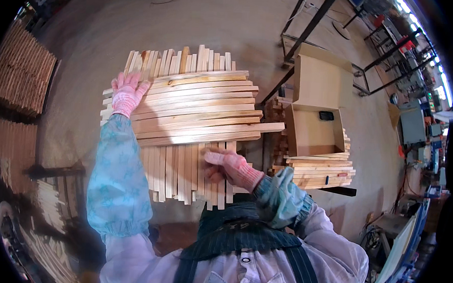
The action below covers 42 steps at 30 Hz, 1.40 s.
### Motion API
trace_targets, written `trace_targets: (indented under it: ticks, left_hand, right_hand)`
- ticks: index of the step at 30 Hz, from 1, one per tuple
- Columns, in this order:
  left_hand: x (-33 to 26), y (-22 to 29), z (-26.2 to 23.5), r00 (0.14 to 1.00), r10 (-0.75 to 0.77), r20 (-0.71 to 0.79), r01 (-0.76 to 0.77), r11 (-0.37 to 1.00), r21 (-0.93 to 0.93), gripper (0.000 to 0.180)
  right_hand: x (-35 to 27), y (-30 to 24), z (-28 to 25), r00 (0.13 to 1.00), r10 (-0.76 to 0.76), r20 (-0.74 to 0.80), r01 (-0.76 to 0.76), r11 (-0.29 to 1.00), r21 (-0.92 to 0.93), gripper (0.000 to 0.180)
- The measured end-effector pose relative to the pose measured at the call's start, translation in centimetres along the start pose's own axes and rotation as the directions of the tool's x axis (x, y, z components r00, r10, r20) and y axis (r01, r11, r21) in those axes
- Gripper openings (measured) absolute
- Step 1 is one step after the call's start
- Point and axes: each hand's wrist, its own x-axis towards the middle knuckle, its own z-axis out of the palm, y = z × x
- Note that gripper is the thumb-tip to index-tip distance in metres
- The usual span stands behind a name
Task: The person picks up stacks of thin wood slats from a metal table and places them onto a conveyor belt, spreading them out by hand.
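My left hand [127, 94], in a pink knit glove, lies with its fingers spread on the left ends of the upper wooden strips [197, 107]. These strips run side by side, roughly left to right, and one sticks out at the right. Beneath them, crosswise, is a layer of lower wooden strips [176, 173], showing at the far and near sides. Over their near part is my right hand [230, 167], also gloved, its fingers curled in and one reaching toward the strips. I see nothing in it; whether it touches the wood cannot be told. Blue sleeve covers are on both forearms.
An open cardboard box [315, 133] with a small black object [326, 115] inside stands on another strip stack [322, 173] to the right. Tall wood stacks [20, 72] line the left. A dark metal frame [310, 28] rises behind the box.
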Motion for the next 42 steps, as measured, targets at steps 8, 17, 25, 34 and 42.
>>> trace_targets:
  ticks: [8,17,25,34,42]
  left_hand:
    - [-6.2,-0.9,-1.5,0.974,-0.158,0.164,0.15,0.987,0.058,0.069]
    - [-16.4,4.3,-4.1,0.91,-0.328,0.252,0.373,0.915,-0.155,0.076]
    - [-18.6,-9.8,-1.8,0.921,-0.389,0.027,0.323,0.723,-0.61,0.05]
    - [-13.4,-14.1,4.5,0.957,-0.225,0.183,0.205,0.082,-0.975,0.039]
    - [-11.2,-9.8,4.5,0.885,-0.465,0.018,-0.042,-0.119,-0.992,0.071]
  right_hand:
    - [3.2,-5.9,-2.7,0.959,-0.28,-0.052,0.21,0.819,-0.535,0.029]
    - [7.2,-7.8,-5.4,0.636,-0.721,0.274,0.502,0.118,-0.857,0.04]
    - [6.7,-2.3,-10.8,0.22,-0.975,0.014,0.54,0.11,-0.834,0.054]
    - [7.8,-0.2,-7.0,0.365,-0.916,-0.169,0.657,0.382,-0.651,0.062]
    - [8.7,0.0,-6.1,0.504,-0.762,-0.408,0.669,0.642,-0.373,0.071]
